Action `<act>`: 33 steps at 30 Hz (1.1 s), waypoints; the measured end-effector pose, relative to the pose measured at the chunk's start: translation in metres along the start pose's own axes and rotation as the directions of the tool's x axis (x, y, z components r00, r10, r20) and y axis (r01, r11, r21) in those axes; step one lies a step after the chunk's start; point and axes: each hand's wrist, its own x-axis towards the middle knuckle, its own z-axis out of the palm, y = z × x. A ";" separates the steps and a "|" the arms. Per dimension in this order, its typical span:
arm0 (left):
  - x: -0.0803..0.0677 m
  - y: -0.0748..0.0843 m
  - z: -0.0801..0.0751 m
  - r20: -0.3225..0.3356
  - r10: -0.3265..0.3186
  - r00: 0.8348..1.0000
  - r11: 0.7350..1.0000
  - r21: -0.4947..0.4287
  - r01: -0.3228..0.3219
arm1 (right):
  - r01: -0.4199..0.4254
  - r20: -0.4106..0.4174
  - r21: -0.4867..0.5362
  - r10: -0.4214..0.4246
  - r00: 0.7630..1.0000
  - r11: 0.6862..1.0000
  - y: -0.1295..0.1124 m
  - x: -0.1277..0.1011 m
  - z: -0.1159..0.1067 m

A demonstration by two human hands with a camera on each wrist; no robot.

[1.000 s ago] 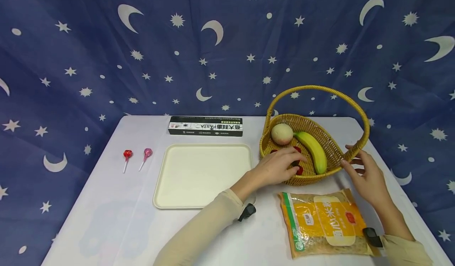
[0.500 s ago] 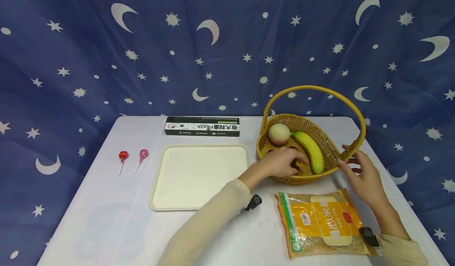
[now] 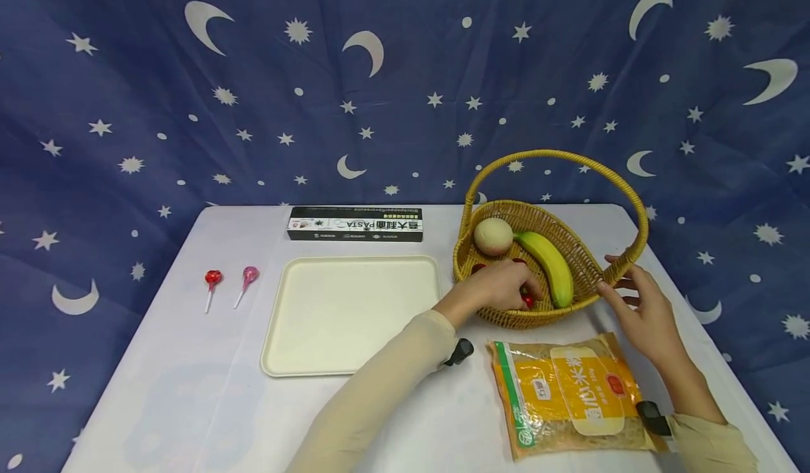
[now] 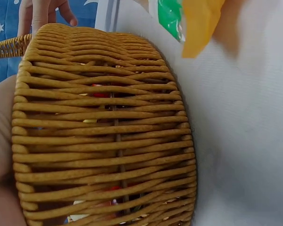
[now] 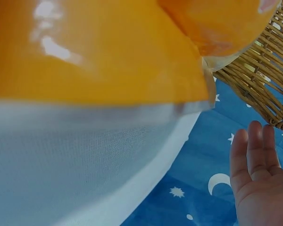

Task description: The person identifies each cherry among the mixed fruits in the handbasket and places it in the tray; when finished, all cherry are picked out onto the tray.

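Note:
In the head view my left hand [image 3: 503, 287] reaches into a woven basket [image 3: 585, 266] with curled fingers. Between its thumb and index finger shows a small red fruit [image 3: 527, 299], mostly covered by the hand. A banana [image 3: 552, 266] and a pale round peach [image 3: 493, 237] lie beside it in the basket, with other red bits near the knuckles. My right hand [image 3: 645, 318] touches the basket's right end at the handle's base. Its fingers [image 5: 257, 150] look straight in the right wrist view. Through the weave [image 4: 104, 136], the left wrist view shows red spots.
A yellow bag of rice noodles [image 3: 572, 396] lies in front of the basket, close to the right forearm. The left forearm passes over the right front corner of a cream tray [image 3: 351, 311]. Behind stands a pasta box [image 3: 354, 224]. Two lollipops [image 3: 213, 277] lie on the left.
My left fingers have curled in around the small red fruit, and the hand sits lower in the basket. My right hand keeps its place at the handle. The head view has shifted slightly.

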 end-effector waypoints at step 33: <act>-0.032 0.007 -0.016 -0.396 0.048 0.917 0.988 -0.116 -0.102 | -0.010 0.007 -0.003 0.010 1.000 1.000 0.001 0.002 -0.001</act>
